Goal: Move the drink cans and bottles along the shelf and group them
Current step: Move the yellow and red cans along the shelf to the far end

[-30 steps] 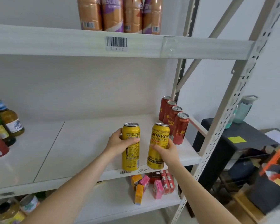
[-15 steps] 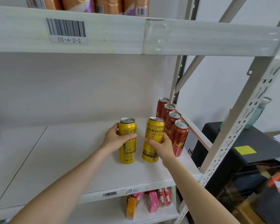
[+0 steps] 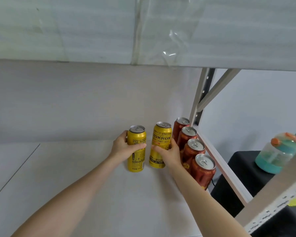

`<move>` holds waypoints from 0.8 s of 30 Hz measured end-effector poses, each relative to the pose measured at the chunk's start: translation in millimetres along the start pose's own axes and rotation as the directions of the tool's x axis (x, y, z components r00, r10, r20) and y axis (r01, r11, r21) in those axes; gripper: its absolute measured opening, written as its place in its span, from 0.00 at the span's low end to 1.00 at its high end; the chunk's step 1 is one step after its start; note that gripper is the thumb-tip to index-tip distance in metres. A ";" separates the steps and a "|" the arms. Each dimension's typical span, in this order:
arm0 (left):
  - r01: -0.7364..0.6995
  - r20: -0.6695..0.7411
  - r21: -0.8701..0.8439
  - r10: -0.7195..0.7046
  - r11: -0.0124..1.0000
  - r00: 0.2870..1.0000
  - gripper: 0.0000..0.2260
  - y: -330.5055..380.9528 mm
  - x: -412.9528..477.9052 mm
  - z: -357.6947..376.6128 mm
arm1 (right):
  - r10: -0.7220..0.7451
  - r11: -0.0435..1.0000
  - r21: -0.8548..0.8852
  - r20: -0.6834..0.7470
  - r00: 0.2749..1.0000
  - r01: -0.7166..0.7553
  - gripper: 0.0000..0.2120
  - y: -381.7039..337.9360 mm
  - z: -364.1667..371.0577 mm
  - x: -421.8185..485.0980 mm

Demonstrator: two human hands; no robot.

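Both yellow cans stand upright around the middle of the frame on the white shelf board (image 3: 75,185), with a small gap between them. The left hand (image 3: 125,147) wraps the left yellow can (image 3: 138,138) from its left side with the thumb across the small print, and the fingers round the back are out of sight. The right hand (image 3: 169,151) grips the right yellow can (image 3: 161,135) from its right side, thumb across the front, and covers part of the label. The brand name only reads "IDKRON", with "CRAFT BEER" under it. Can't tell whether either can is actually resting on the board or lifted a hair. Just right of centre, four red cans (image 3: 202,170) run back to front along the shelf's right edge. The right wrist hides part of the middle ones, and their print is too blurry to read. Whether the right yellow can touches the rear red ones is blocked by the hand. The top of the frame is all upper shelf (image 3: 212,31), blurred, with a glare patch. At far right a teal jug (image 3: 277,154) sits on a black stand (image 3: 246,168), partly cut off by the slanted upright post (image 3: 280,202) at lower right.
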State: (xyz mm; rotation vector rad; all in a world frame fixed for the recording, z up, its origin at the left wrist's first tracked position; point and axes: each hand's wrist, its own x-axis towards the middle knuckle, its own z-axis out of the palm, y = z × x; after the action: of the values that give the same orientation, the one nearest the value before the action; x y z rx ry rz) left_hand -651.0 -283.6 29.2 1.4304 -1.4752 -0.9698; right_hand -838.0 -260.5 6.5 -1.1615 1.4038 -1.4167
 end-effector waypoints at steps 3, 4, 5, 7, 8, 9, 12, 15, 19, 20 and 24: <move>0.003 -0.016 0.017 -0.003 1.000 1.000 0.28 -6.4 14.9 3.4 | -0.003 0.999 0.034 -0.014 1.000 0.003 0.24 8.1 6.5 19.7; -0.001 -0.021 0.021 0.002 1.000 1.000 0.28 -8.5 18.6 4.2 | -0.001 0.999 0.048 -0.029 1.000 0.002 0.24 9.8 8.8 24.1; -0.005 -0.024 0.022 0.006 1.000 1.000 0.28 -9.8 21.3 4.7 | -0.003 0.999 0.054 -0.043 0.999 0.005 0.24 10.9 11.3 27.7; -0.010 -0.028 0.018 0.011 1.000 1.000 0.28 -12.9 26.5 4.8 | -0.010 0.998 0.058 -0.071 0.997 0.015 0.24 12.2 15.9 34.2; -0.015 -0.031 0.014 0.015 1.000 0.999 0.28 -13.6 28.5 4.7 | -0.014 0.998 0.059 -0.082 0.997 0.019 0.25 13.1 18.0 37.0; -0.019 -0.033 0.011 0.019 1.000 0.999 0.28 -14.3 30.7 4.6 | -0.019 0.998 0.058 -0.091 0.996 0.024 0.25 14.5 19.8 39.8; -0.040 -0.029 0.009 0.041 0.999 0.999 0.28 -16.0 35.6 4.5 | -0.033 0.998 0.048 -0.098 0.995 0.038 0.26 18.9 23.7 46.8; -0.053 -0.018 -0.004 0.053 0.999 0.998 0.26 -20.0 37.3 3.4 | -0.045 0.998 0.039 -0.101 0.994 0.049 0.26 24.1 26.9 53.0; -0.072 0.012 -0.032 0.073 0.997 0.997 0.25 -24.1 36.7 -0.5 | -0.037 0.999 0.030 -0.090 0.995 0.040 0.28 31.3 28.6 57.4; -0.076 0.019 -0.035 0.077 0.996 0.997 0.25 -25.0 36.4 -1.7 | -0.040 0.999 0.029 -0.085 0.996 0.043 0.29 31.9 28.7 57.9; -0.085 0.041 -0.039 0.087 0.996 0.995 0.25 -31.0 35.6 -4.3 | -0.046 0.998 0.035 -0.065 0.997 0.048 0.29 33.1 27.0 57.2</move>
State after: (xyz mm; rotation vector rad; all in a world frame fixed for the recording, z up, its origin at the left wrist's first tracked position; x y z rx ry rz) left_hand -636.0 -320.6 3.5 1.3161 -1.5295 -0.9752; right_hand -828.0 -324.4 -23.8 -1.1414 1.3969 -1.5186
